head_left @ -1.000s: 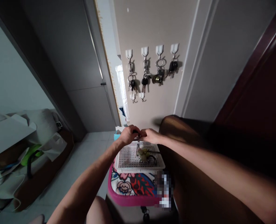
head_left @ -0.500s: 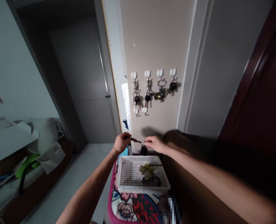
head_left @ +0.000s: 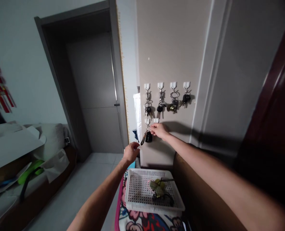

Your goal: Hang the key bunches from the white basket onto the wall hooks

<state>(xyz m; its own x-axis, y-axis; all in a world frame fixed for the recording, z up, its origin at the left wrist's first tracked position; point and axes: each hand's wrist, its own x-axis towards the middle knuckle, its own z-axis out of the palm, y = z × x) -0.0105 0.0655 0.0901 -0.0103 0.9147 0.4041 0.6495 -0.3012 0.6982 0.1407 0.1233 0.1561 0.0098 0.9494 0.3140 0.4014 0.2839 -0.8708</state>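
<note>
My right hand [head_left: 158,130] is raised to the wall and pinches the ring of a key bunch [head_left: 147,137] with a black fob, right at the lower left white hook [head_left: 147,121]. A second lower hook [head_left: 156,120] is just above my fingers. My left hand [head_left: 131,151] hangs below and to the left, loosely curled, with its fingertips close to a brown strap of the bunch. Four upper hooks [head_left: 166,85] carry other key bunches [head_left: 171,104]. A white perforated basket [head_left: 135,194] below holds a greenish keychain [head_left: 157,187] and dark items.
The basket rests on a flowered cushion with a pink rim [head_left: 120,208]. A dark brown armrest or cabinet [head_left: 193,179] stands to the right. A grey door [head_left: 96,93] is at the left, and a cluttered sofa [head_left: 24,154] lies further left.
Both hands lifted the key bunch from above the basket up to the wall. My right hand reached the lower hooks and my left hand dropped away from the bunch. My view tilted upward.
</note>
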